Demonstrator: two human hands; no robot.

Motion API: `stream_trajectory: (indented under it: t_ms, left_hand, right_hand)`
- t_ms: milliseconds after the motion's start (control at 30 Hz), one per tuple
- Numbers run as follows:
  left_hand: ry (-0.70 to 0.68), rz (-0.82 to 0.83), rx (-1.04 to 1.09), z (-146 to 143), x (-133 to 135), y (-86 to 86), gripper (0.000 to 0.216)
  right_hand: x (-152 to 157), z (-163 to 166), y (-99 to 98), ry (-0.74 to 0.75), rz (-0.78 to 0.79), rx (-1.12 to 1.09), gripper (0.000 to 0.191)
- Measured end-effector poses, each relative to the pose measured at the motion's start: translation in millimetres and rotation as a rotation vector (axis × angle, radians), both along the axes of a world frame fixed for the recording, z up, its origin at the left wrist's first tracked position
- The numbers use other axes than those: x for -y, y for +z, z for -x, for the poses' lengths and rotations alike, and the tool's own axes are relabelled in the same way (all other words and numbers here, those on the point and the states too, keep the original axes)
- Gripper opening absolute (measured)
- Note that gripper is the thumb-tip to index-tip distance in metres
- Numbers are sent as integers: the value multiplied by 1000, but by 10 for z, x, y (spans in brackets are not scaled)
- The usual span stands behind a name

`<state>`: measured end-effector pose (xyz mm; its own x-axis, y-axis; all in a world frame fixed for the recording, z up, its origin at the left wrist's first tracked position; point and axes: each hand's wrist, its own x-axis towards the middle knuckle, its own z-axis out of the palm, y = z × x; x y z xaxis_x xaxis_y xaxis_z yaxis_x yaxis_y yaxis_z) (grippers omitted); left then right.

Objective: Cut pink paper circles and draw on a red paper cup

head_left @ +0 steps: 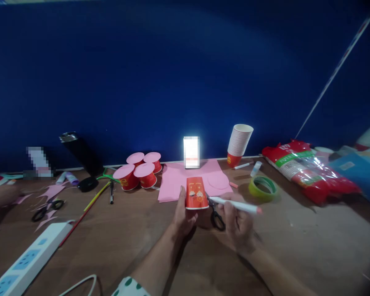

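The left hand (183, 213) clamps an upturned red paper cup (197, 192); the right hand (238, 224), closed on a white pink-capped marker (236, 204), sets its tip seemingly against the cup just right of that grip, so marking calls for steadiness.

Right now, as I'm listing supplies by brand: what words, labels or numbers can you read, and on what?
Nothing reads clearly.
Red cup in the left hand: printed emblem, too blurred.
Marker in the right hand: no print shows.
Red plastic bag: white marks on red and green bands, too small.
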<state>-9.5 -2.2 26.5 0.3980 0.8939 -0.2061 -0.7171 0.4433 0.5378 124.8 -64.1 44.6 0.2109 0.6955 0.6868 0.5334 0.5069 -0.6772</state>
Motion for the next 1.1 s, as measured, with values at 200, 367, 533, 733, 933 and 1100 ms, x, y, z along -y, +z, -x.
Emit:
stream_trajectory:
  t_ms: [200, 367, 533, 733, 933, 1100]
  left_hand:
    - [57, 74, -35, -5, -19, -33, 44]
    - [66, 40, -29, -31, -43, -70, 40]
    - [124, -33, -74, -70, -16, -68, 36]
    - [100, -177, -149, -102, 32, -65, 44]
    - [102, -257, -296, -87, 61, -27, 48]
    - [102, -255, -327, -86, 52, -46, 50]
  right_hand:
    - [20, 4, -45, 144, -127, 180, 17]
    - [87, 4, -11, 119, -53, 202, 14]
    - [119, 18, 41, 104, -2, 235, 16]
    - [79, 21, 11, 96, 43, 306, 19]
    - [66, 44, 15, 108, 0, 322, 19]
    - [70, 45, 7, 91, 24, 337, 19]
